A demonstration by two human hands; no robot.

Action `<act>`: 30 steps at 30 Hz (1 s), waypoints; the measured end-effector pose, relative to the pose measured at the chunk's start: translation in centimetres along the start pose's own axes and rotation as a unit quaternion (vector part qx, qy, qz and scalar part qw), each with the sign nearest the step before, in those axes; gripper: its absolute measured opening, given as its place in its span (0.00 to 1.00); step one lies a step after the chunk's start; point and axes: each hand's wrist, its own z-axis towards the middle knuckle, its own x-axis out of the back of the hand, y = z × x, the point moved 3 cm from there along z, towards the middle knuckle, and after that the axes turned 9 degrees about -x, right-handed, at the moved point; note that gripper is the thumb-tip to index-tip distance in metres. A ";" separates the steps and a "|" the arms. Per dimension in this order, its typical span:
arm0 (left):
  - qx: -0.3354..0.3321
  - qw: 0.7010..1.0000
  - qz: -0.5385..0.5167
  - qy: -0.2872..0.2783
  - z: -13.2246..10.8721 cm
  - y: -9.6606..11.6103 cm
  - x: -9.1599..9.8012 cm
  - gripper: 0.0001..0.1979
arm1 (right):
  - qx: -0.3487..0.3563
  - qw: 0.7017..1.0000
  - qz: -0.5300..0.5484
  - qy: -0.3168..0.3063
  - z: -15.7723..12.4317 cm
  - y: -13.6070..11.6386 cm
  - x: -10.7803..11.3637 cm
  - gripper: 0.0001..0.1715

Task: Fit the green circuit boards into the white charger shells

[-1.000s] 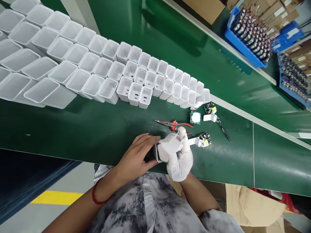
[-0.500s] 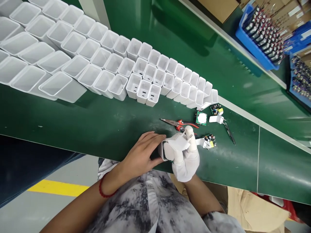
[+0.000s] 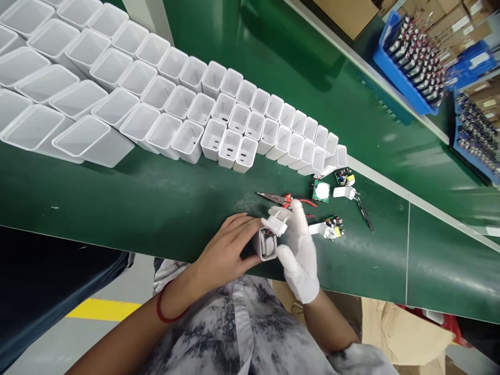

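While the bare left hand (image 3: 226,252) closes around a white charger housing (image 3: 266,245) at the near edge of the green conveyor belt (image 3: 156,203), the white-gloved right hand (image 3: 300,255) pinches a white two-pin plug cap (image 3: 276,223). The cap sits tilted at the housing's open end; contact cannot be confirmed. Dark parts show inside the opening.

Writing: pale labels on the cardboard boxes (image 3: 449,18) at far right are too small to read, as are the markings on the circuit boards (image 3: 322,191).

Surface: red-handled long-nose pliers (image 3: 287,199) lie just beyond the right hand. The boards and a dark slim tool (image 3: 364,211) lie near them. Rows of empty white housings (image 3: 187,99), open side up, run diagonally across the belt. Blue bins (image 3: 394,67) of small components stand past the belt's far rail.

Room: grey floor with a yellow line (image 3: 101,310) below the belt.
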 end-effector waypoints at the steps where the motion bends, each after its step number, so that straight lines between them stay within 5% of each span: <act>1: 0.003 1.000 0.000 -0.001 0.0 0.0 0.0 0.28 | 0.017 0.999 -0.010 0.040 -0.5 0.0 0.5 0.43; 4: -0.001 1.000 0.000 0.001 0.1 0.0 -0.1 0.27 | 0.106 0.977 -0.140 0.121 -2.5 -0.1 0.6 0.33; 8: -0.029 0.997 0.042 0.049 -0.3 0.3 -0.4 0.24 | 0.153 0.941 -0.288 0.093 -3.2 0.2 -1.9 0.33; 11: -0.019 0.992 0.077 0.101 -0.7 0.4 -0.1 0.26 | 0.183 0.931 -0.302 0.097 -2.5 0.3 -3.4 0.36; 16: 0.031 0.993 0.107 0.046 -2.2 0.6 1.2 0.35 | 0.165 0.934 -0.315 0.030 -0.9 0.0 -3.8 0.31; 19: 0.059 0.989 0.112 0.070 -3.7 0.7 2.4 0.41 | 0.175 0.937 -0.301 0.044 -0.9 -0.8 -2.6 0.30; 24: 0.061 0.987 0.091 0.119 -5.4 0.8 3.3 0.36 | 0.166 0.953 -0.249 0.055 -1.2 -0.6 -2.4 0.36; 30: 0.034 0.992 0.066 0.103 -3.9 1.2 2.8 0.36 | 0.167 0.950 -0.260 0.056 -1.2 0.0 -3.6 0.38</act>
